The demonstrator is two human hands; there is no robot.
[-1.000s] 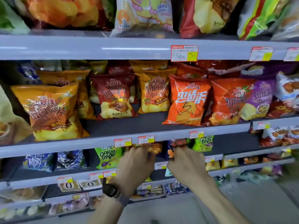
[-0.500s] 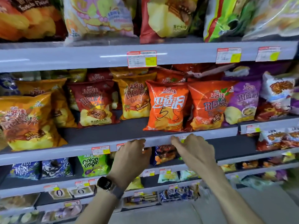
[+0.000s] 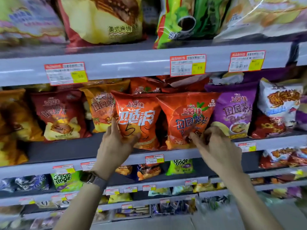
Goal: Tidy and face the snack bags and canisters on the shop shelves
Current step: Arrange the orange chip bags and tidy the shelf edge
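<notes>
The watch (image 3: pixel 93 178) sits on my wrist below my left hand (image 3: pixel 116 145), which grips the lower left of the orange snack bag (image 3: pixel 137 120), thumb across its front. My right hand (image 3: pixel 216 146) pinches the lower right of the red snack bag (image 3: pixel 186 118) with curled fingers. Both bags stand upright and touching at the front of the middle shelf (image 3: pixel 182 154), with a dark red bag (image 3: pixel 58 113) to their left and a purple bag (image 3: pixel 234 110) to their right, under a price tag (image 3: pixel 187 65).

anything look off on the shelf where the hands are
Yes: the orange bag in the left hand has "5 5" scrawled across its front in black marker; the red bag the right hand grips beside it has none.
</notes>
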